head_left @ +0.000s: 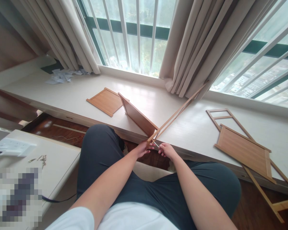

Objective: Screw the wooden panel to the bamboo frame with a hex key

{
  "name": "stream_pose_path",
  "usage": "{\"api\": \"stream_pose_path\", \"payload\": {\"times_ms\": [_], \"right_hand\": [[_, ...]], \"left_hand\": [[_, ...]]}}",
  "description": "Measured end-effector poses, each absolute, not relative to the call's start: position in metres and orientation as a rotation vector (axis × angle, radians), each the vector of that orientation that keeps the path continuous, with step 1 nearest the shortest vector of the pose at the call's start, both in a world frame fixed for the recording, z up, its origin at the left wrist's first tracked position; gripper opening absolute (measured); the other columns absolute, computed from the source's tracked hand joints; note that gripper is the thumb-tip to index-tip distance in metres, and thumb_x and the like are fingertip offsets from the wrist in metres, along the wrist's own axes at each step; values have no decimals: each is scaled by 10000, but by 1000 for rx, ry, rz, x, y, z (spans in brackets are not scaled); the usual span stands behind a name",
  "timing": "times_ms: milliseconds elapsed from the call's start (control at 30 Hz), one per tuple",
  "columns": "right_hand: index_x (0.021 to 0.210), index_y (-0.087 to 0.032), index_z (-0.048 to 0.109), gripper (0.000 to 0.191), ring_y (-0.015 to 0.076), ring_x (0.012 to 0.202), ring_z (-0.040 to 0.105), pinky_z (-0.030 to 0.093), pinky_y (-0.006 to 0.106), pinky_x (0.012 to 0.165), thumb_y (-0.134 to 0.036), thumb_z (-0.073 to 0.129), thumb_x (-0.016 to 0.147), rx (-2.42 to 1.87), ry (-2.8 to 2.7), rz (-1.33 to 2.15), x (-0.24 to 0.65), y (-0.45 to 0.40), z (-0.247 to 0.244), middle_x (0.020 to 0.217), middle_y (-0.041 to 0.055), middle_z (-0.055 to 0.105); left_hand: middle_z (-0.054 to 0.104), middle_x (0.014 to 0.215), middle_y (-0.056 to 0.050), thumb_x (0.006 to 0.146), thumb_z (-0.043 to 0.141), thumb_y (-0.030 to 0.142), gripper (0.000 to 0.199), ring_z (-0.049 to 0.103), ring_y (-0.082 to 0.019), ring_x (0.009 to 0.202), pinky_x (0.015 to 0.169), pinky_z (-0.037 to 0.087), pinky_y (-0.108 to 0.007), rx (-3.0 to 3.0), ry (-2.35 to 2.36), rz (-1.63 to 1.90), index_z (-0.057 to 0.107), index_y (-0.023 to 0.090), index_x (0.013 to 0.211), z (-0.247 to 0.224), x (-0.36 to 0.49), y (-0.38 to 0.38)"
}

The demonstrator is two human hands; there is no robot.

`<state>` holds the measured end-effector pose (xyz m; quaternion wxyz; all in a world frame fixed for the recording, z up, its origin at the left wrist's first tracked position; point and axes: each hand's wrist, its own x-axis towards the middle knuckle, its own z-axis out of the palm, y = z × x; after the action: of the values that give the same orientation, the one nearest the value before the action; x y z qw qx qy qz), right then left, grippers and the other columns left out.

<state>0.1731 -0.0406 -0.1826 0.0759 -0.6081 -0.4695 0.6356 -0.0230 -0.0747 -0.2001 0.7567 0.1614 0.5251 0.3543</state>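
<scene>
My left hand [143, 149] is closed around the near end of a long, narrow wooden frame [172, 118], which slants up to the right toward the curtain. A wooden panel [139, 115] stands tilted against that frame, meeting it just above my fingers. In my right hand [166, 150], closed, is a thin silvery hex key [156, 144]; its tip points at the joint between panel and frame. My left fingers partly hide the joint.
Another wooden panel [105, 101] lies on the white ledge [182, 127]. To the right, a panel [244, 150] rests on a second frame [254, 182] overhanging the edge. Several screws [43, 159] and a power strip [13, 146] are on the left table [60, 156]. Paper scraps [60, 76] lie far left.
</scene>
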Motion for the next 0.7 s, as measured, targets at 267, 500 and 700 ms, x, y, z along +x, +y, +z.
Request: {"api": "stream_pose_path", "payload": {"times_ms": [267,500,700], "right_hand": [[826,-168,598,308,73,400,469,322,194,410,-210,415,1070,-1827,-1352,1911,173,-41,-188,606,-11,661],[834,-170,597,303,72,389,460,322,190,413,-236,427,1076,-1840,-1308,1933,172,-41,-190,600,-11,657],[861,-166,602,320,70,391,461,322,186,419,-264,404,1093,-1852,-1284,1953,172,-43,-189,607,-9,661]], "left_hand": [[742,1145,-62,709,811,273,400,669,-201,948,715,410,-270,351,1148,765,667,227,1079,-203,-22,-74],[736,1133,-53,703,799,276,379,662,-191,935,718,397,-273,346,1155,757,665,228,1055,-202,-21,-74],[742,1153,-60,697,824,298,403,671,-208,981,721,399,-272,351,1161,756,672,232,1065,-202,-21,-73]]}}
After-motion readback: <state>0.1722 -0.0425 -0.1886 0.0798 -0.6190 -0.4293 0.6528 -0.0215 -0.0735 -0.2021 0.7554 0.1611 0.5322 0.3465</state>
